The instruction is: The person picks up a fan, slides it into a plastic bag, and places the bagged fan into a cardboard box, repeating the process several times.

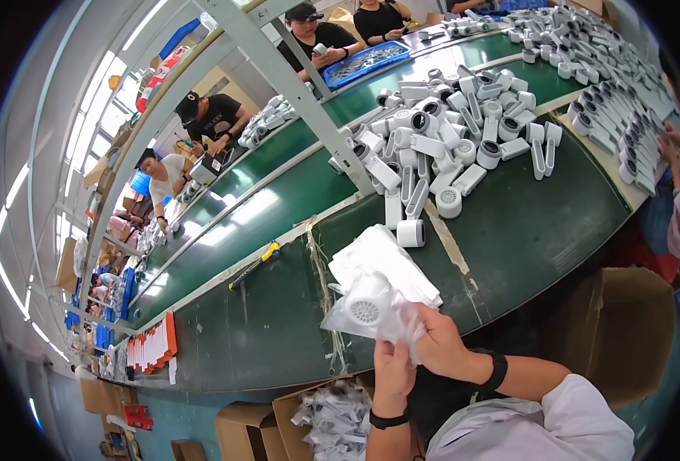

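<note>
In front of me, both hands are on a clear plastic bag (337, 316) with a white hair-dryer-shaped housing (367, 307) inside it. The housing's round grille faces up, and its handle end lies toward my fingers. My left hand (395, 375) pinches the bag's lower edge. Closed round the handle end through the plastic is my right hand (441, 346). Just beyond the bag, a stack of flat white plastic bags (390, 261) lies on the green table (509, 253). A large heap of similar white housings (449, 201) covers the table's far side.
A yellow-and-black cutter (255, 265) lies to the left, with orange-edged white cards (152, 347) beyond. Below the table stands a carton (286, 419) of bagged parts; another carton (624, 338) is at right. A metal post (320, 115) rises beside the heap. Several co-workers sit across.
</note>
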Available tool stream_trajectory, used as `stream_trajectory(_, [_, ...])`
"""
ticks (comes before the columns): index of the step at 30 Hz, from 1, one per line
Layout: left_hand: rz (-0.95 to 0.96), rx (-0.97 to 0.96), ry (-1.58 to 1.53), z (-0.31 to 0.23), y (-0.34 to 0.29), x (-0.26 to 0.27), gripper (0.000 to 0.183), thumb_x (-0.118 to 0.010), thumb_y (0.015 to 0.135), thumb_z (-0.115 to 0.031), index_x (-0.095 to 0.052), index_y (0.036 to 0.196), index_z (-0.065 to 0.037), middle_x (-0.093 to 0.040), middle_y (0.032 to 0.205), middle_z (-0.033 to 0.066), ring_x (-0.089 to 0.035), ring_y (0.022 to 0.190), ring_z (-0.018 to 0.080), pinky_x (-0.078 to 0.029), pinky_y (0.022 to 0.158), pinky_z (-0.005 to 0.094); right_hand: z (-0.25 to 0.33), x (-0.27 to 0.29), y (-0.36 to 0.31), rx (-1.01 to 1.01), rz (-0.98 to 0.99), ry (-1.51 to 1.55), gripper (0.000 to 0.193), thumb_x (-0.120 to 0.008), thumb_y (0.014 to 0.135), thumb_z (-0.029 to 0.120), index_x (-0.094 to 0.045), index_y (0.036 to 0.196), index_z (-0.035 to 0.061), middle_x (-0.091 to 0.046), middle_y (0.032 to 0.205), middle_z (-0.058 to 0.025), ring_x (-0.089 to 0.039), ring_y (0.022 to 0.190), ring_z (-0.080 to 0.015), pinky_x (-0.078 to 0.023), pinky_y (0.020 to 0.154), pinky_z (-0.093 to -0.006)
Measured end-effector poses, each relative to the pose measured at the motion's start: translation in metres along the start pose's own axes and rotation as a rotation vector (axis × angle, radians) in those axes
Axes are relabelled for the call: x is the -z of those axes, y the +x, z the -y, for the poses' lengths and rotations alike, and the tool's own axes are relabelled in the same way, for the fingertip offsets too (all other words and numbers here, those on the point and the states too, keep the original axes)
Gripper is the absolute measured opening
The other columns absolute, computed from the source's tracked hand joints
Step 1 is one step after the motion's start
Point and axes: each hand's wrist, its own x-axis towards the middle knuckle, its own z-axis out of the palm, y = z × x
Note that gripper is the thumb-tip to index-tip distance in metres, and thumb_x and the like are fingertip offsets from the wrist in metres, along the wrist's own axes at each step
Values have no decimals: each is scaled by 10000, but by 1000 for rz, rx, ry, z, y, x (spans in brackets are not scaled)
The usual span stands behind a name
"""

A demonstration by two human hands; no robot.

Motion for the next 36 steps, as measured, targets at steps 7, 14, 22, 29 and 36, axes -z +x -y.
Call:
stream_trajectory(7, [61,76,-247,-26,-6,33,583,-601,939,-421,-428,1353,-49,-580,1227,111,-622,999,242,-564,663,376,-8,-1,13,403,-128,-351,177,-639,844,64,-695,1007,23,-657,865,-133,-617,793,-290,-489,694,-365])
stream_trajectory(14, [-83,-123,-75,-41,-15,57,695,-735,813,-424,-447,1336,-67,-625,1121,86,-644,913,242,-559,632,357,-17,7,-1,474,87,-338,140,-682,844,121,-716,968,65,-677,805,-83,-647,720,-270,-516,636,-369])
stream_trajectory(22, [-682,-353,743,-104,-5,143,604,-732,724,61,-502,1282,44,-638,1083,113,-638,905,204,-536,817,330,-30,89,125,401,-169,-818,260,-600,843,110,-652,1097,90,-662,983,-105,-632,913,-303,-522,759,-392])
stream_trajectory(29, [-1117,-342,1309,-91,29,170,492,-772,741,-182,-603,1155,22,-660,1004,166,-636,859,305,-496,789,396,-75,97,203,546,-46,-1387,359,-612,808,71,-610,1162,134,-597,1214,-30,-491,1227,-248,-453,912,-382])
stream_trajectory(36, [-1082,-415,1503,-86,35,142,594,-795,738,-242,-555,1215,16,-575,1139,185,-559,1027,345,-461,873,426,-92,95,221,636,111,-1511,259,-611,796,122,-641,1049,161,-604,1112,8,-506,1148,-208,-417,915,-352])
